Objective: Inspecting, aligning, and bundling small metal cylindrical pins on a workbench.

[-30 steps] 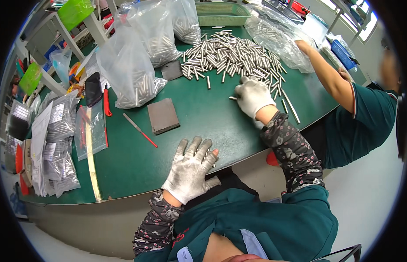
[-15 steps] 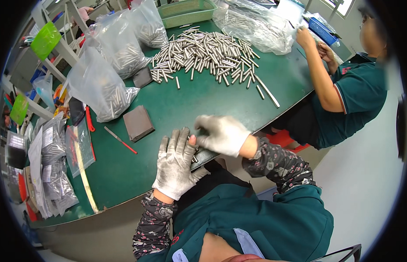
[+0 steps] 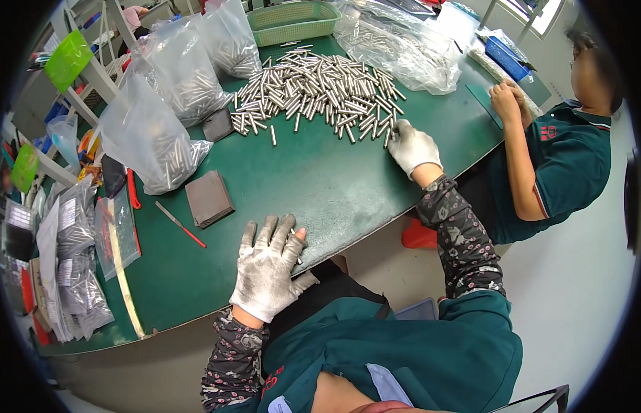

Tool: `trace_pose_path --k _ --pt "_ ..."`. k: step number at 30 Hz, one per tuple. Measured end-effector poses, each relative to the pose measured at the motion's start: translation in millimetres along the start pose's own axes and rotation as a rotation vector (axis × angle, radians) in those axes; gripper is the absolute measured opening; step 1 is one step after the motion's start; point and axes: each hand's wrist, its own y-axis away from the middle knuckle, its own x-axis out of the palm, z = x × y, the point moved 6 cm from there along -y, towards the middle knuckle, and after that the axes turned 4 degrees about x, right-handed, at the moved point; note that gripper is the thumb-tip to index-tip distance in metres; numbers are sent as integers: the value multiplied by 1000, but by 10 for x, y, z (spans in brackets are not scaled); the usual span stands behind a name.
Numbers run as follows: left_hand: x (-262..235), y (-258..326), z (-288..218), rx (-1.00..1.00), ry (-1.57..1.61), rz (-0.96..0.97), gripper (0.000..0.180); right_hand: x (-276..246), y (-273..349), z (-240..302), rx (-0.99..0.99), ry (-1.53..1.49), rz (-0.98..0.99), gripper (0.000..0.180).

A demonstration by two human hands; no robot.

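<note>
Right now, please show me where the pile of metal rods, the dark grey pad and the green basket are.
pile of metal rods (image 3: 313, 89): head view, on the middle of the heap.
dark grey pad (image 3: 209, 198): head view, on its flat top face.
green basket (image 3: 293, 20): head view, on its front wall.

The right hand is now away from the left hand and reaches out to the edge of the pile of metal rods, while half a second ago both hands were together at the table edge.
</note>
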Motion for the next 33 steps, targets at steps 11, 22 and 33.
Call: trace_pose_path --k 11,22,33 --pt "16 11 23 -16 -19 35 77 -74 -42 337 -464 138 77 22" --pt "14 22 31 -5 -3 15 76 -81 23 281 -225 241 361 25" --pt "10 23 34 11 31 -11 82 -60 -8 339 -387 134 303 22"
